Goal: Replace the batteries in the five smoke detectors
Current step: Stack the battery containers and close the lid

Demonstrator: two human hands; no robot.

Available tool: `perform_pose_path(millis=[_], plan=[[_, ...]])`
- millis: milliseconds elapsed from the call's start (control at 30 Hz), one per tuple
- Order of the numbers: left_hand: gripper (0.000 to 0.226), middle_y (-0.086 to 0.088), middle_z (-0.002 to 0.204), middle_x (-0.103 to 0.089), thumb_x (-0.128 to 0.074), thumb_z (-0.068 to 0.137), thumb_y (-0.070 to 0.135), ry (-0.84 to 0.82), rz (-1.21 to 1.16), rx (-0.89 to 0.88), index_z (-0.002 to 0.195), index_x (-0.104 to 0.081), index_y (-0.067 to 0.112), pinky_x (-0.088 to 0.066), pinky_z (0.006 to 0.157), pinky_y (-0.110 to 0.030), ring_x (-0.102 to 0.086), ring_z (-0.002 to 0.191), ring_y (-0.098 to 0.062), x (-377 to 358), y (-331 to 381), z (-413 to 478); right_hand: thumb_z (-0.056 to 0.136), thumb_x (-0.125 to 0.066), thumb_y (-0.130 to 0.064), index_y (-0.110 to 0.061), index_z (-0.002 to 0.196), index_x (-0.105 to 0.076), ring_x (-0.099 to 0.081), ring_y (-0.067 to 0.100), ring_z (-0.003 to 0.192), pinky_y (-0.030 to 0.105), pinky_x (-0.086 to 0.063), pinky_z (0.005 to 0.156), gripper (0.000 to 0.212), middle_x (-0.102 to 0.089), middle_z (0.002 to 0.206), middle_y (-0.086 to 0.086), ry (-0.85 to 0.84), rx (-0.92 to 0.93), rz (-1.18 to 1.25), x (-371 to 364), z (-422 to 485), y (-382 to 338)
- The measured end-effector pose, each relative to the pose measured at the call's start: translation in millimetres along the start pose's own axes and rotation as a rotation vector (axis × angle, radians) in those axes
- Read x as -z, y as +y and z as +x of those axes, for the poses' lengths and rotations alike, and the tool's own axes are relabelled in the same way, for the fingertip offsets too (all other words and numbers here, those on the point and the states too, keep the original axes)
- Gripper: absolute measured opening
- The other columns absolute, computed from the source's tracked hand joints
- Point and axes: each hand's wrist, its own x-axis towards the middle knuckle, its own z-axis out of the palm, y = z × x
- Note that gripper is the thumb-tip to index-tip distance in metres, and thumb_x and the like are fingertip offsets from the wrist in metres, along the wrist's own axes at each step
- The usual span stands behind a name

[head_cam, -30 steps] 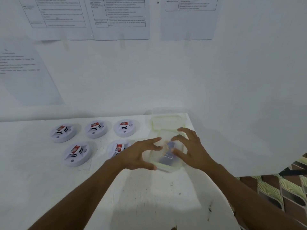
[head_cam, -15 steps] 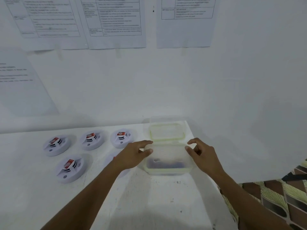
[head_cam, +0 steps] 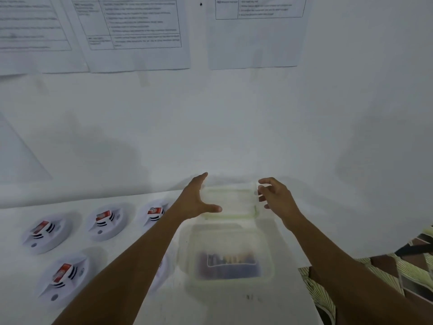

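Note:
Several round white smoke detectors with red-labelled batteries sit on the white table: three in a back row, one in front, and one mostly hidden under my left forearm. A clear plastic container with dark batteries inside stands near me. Behind it, against the wall, lies a clear green-rimmed lid. My left hand is spread open at the lid's left edge. My right hand has its fingers curled at the lid's right corner; whether it touches is blurred.
A white wall with taped printed sheets rises right behind the table. The table's right edge runs beside my right forearm, with a patterned floor beyond it.
Both hands have left the sides of the battery container and moved back to the lid behind it. The container now stands uncovered, and the view has tilted down and closer.

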Motion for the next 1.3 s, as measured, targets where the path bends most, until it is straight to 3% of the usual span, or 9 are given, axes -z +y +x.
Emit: perform_pose_path(millis=[233, 467, 533, 600, 700, 800, 1033, 1167, 1300], plan=[[0.124, 0.002, 0.152, -0.034, -0.091, 0.051, 0.047, -0.036, -0.004, -0.005, 0.151, -0.020, 0.031, -0.039, 0.109, -0.039, -0.037, 0.135, -0.012, 5.4, -4.9, 21.2, 0.093, -0.057, -0.010, -0.020, 0.100, -0.068, -0.065, 0.013, 0.073, 0.036, -0.054, 0.075, 0.017, -0.072, 0.091, 0.002, 0.061, -0.011, -0.120, -9.9, 24.0, 18.4], [0.120, 0.005, 0.135, -0.043, -0.091, 0.041, 0.047, 0.116, -0.058, -0.106, 0.145, -0.036, 0.022, -0.050, 0.097, -0.030, -0.051, 0.121, -0.008, 11.3, -9.5, 10.4, 0.080, -0.077, -0.015, -0.022, 0.107, -0.062, -0.064, 0.015, 0.077, 0.015, -0.042, 0.064, 0.032, -0.069, 0.088, 0.000, -0.035, 0.050, -0.373, -11.1, 29.2, 24.5], [0.117, 0.005, 0.135, -0.045, -0.092, 0.043, 0.041, 0.176, -0.128, -0.102, 0.144, -0.037, 0.021, -0.053, 0.092, -0.028, -0.053, 0.119, -0.007, 16.1, -14.1, 2.8, 0.079, -0.075, -0.012, -0.022, 0.110, -0.061, -0.063, 0.014, 0.076, 0.017, -0.044, 0.063, 0.035, -0.070, 0.084, 0.000, -0.059, 0.038, -0.396, -11.0, 31.0, 23.2], [0.116, 0.005, 0.135, -0.045, -0.093, 0.044, 0.040, 0.218, -0.170, -0.095, 0.144, -0.037, 0.022, -0.053, 0.091, -0.028, -0.054, 0.119, -0.009, 23.1, -18.7, -4.2, 0.079, -0.071, -0.006, -0.019, 0.112, -0.061, -0.062, 0.016, 0.075, 0.024, -0.047, 0.065, 0.037, -0.070, 0.086, 0.003, -0.031, -0.024, -0.338, -7.8, 32.5, 20.5], [0.116, 0.004, 0.136, -0.045, -0.093, 0.045, 0.041, 0.247, -0.191, -0.077, 0.144, -0.037, 0.022, -0.053, 0.093, -0.031, -0.054, 0.119, -0.012, 35.8, -25.1, -13.3, 0.078, -0.071, 0.008, -0.009, 0.119, -0.059, -0.062, 0.023, 0.075, 0.034, -0.056, 0.069, 0.046, -0.064, 0.092, 0.015, -0.026, -0.164, 0.053, 7.2, 29.8, 10.4], [0.117, 0.004, 0.137, -0.045, -0.094, 0.043, 0.045, 0.234, -0.194, -0.070, 0.144, -0.037, 0.025, -0.053, 0.091, -0.030, -0.054, 0.119, -0.012, 41.4, -29.3, -20.1, 0.084, -0.066, 0.012, -0.001, 0.125, -0.054, -0.061, 0.023, 0.074, 0.033, -0.058, 0.069, 0.045, -0.062, 0.086, 0.015, 0.016, -0.103, 0.310, 32.4, 23.5, -14.6], [0.130, 0.002, 0.143, -0.039, -0.092, 0.036, 0.054, 0.055, -0.162, -0.043, 0.147, -0.028, 0.030, -0.050, 0.096, -0.032, -0.049, 0.127, -0.016, 13.6, -18.9, -24.1, 0.083, -0.068, 0.008, -0.012, 0.116, -0.060, -0.063, 0.019, 0.071, 0.033, -0.055, 0.070, 0.039, -0.065, 0.086, 0.008, 0.132, 0.271, 0.182, 80.0, 3.7, -91.6], [0.140, 0.003, 0.153, -0.032, -0.087, 0.036, 0.065, 0.000, -0.041, -0.019, 0.151, -0.014, 0.032, -0.035, 0.111, -0.038, -0.036, 0.137, -0.016, 5.2, -6.2, -25.4, 0.081, -0.066, 0.006, -0.015, 0.111, -0.063, -0.065, 0.017, 0.071, 0.038, -0.056, 0.076, 0.037, -0.066, 0.088, 0.006, 0.200, 0.377, 0.203, 71.8, -11.2, -107.4], [0.109, 0.012, 0.136, -0.049, -0.084, 0.062, 0.049, 0.177, -0.087, -0.056, 0.150, -0.022, 0.030, -0.042, 0.100, -0.031, -0.050, 0.118, -0.007, 22.3, 14.1, -30.3, 0.083, -0.064, 0.008, -0.013, 0.111, -0.063, -0.064, 0.015, 0.070, 0.031, -0.057, 0.070, 0.035, -0.066, 0.087, 0.005, 0.174, 0.371, 0.303, 57.0, -18.5, -107.9]])
